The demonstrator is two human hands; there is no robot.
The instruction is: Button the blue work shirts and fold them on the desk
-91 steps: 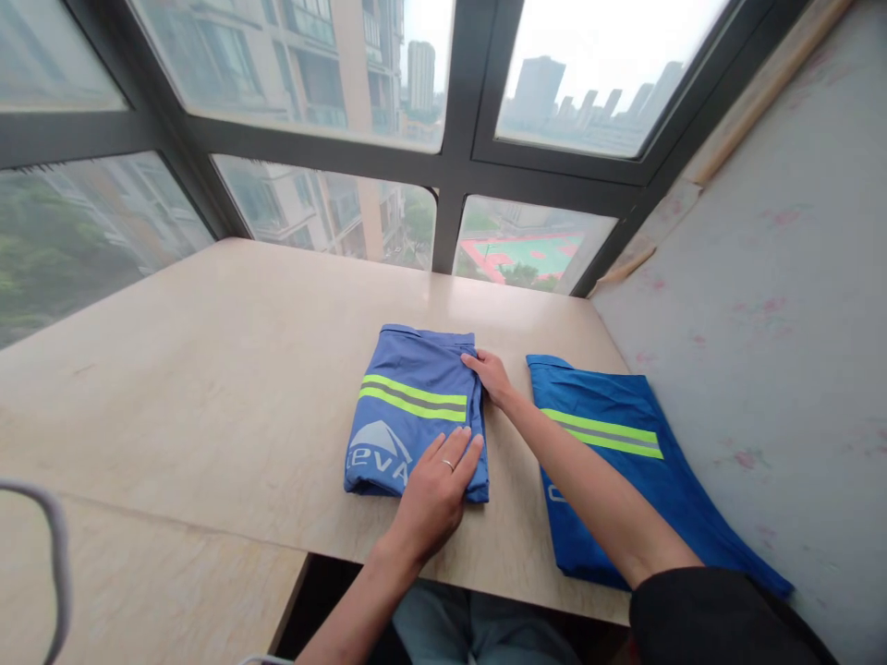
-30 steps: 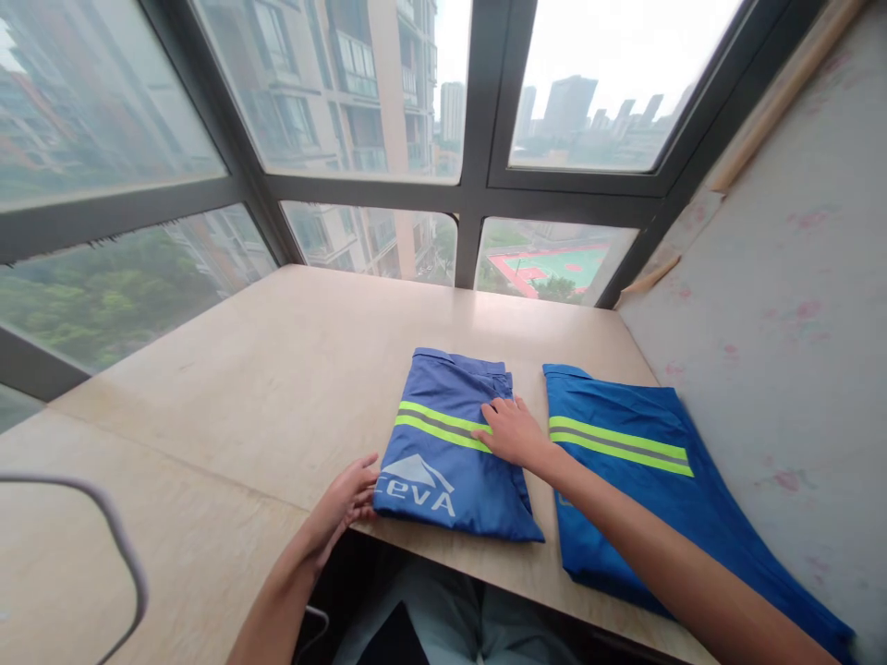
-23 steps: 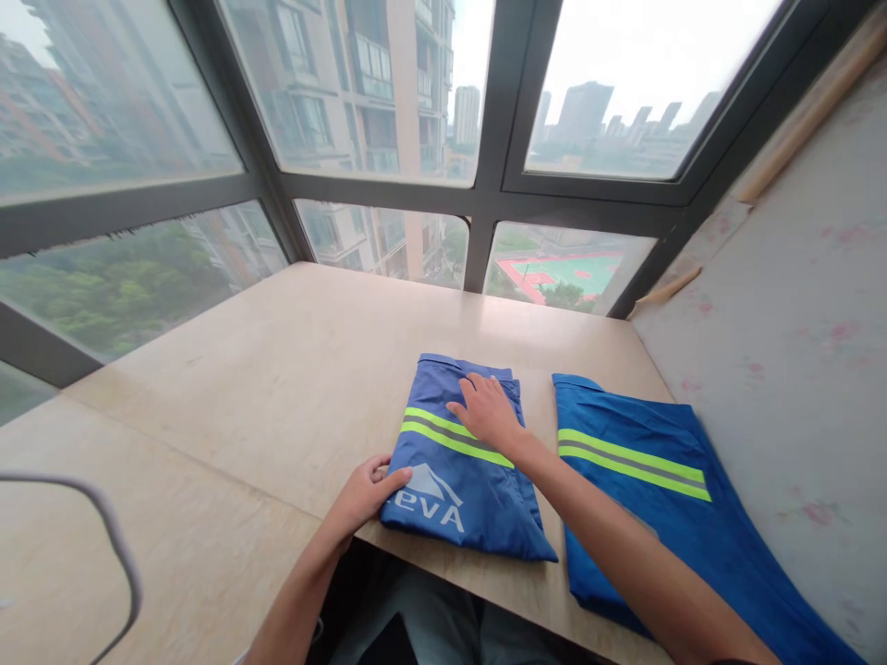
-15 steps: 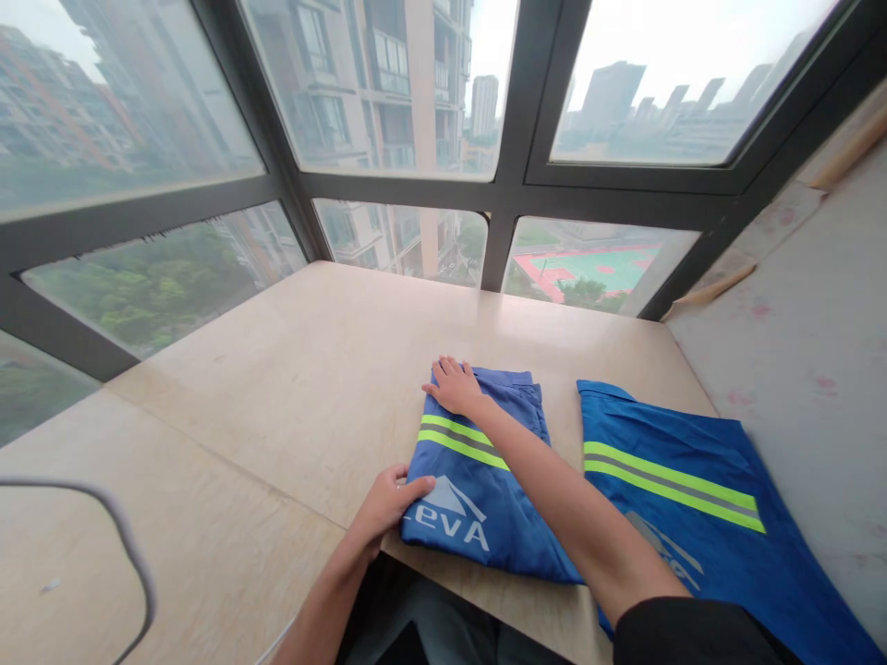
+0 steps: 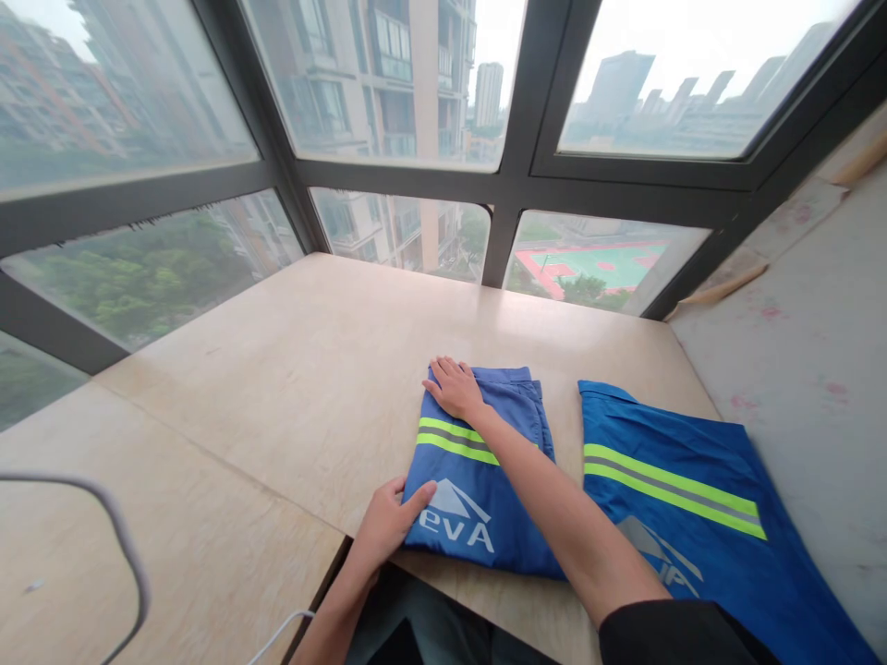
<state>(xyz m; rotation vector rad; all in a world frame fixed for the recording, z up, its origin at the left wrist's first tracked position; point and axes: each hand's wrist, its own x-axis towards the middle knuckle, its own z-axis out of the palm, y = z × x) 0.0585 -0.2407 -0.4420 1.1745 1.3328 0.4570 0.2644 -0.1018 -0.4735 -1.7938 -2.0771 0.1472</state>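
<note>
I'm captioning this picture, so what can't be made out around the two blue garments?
In the head view:
Most fingers of the left hand: hidden by the hand itself.
Part of the stripe on the paler garment: under the right forearm.
Near end of the darker garment: cut off by the bottom edge.

Floral wallpaper [image 5: 804, 416] and a bay window [image 5: 511, 189] suggest a home.

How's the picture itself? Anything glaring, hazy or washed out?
Head view: the sky is washed nearly white and the buildings look hazy; head view again: a soft sheen brightens the tabletop below the window frame, while the left hand, right hand and folded garment look fairly sharp.
</note>
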